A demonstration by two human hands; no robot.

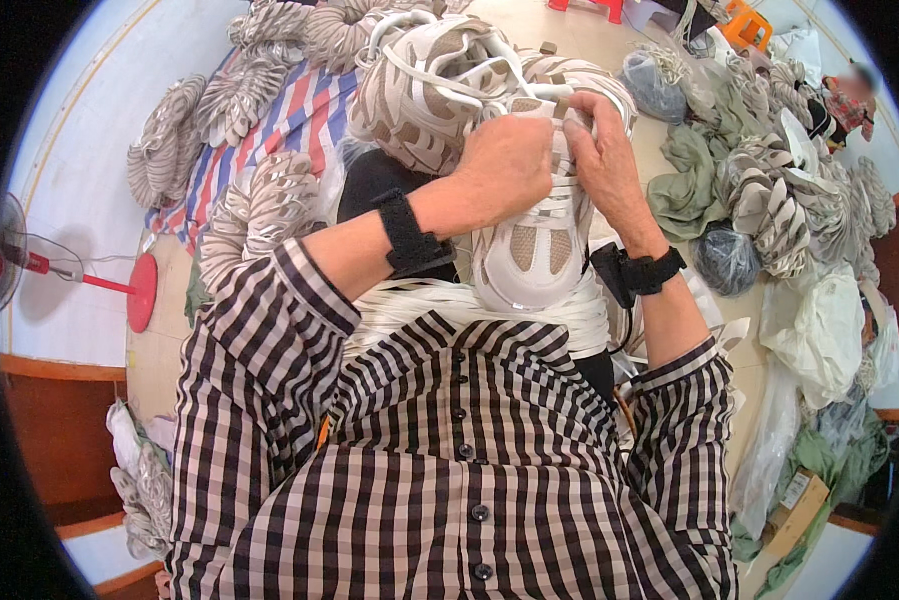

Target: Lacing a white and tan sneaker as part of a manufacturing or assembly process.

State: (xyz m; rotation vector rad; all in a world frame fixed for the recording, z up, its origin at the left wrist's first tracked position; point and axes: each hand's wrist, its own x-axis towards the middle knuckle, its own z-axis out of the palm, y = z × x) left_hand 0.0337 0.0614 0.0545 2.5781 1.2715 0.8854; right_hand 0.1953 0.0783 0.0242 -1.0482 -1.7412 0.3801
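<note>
A white and beige sneaker (pixel 532 262) lies in my lap, its toe pointing toward me. White lace (pixel 563 192) crosses its throat in rows. My left hand (pixel 504 168) is closed in a fist over the throat; what its fingers pinch is hidden. At the shoe's right edge, near the tongue, my right hand (pixel 609 165) grips the upper with curled fingers and thumb. Just beyond my left hand sits a bundle of beige and white shoe uppers (pixel 409 100), with loose laces looping over it. A hank of white laces (pixel 424 310) lies across my lap below the sneaker.
Bundled uppers (pixel 259 205) rest at left, some on a striped sheet (pixel 294 115). A red-based fan (pixel 141 292) stands farther left. More bundles (pixel 769 200), green cloth (pixel 689 175) and plastic bags (pixel 819 320) crowd the right. Another person (pixel 851 100) is at far right.
</note>
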